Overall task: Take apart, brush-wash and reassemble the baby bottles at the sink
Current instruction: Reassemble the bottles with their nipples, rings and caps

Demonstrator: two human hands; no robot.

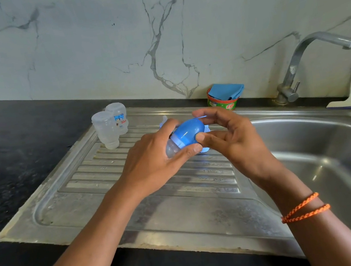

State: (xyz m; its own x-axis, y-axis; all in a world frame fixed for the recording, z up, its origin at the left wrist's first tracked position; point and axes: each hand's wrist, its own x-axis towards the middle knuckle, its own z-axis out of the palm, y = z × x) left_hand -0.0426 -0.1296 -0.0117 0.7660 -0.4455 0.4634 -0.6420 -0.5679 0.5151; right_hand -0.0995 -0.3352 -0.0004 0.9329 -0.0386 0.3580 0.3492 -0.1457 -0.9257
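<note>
Both hands held one bottle over drainboard: left hand gripped body, right hand pinched blue cap. "Exo" tub at counter's back edge.

My left grip and right grip meet mid-frame, fingers curled toward each other; both forearms reach up from the lower edge.
</note>
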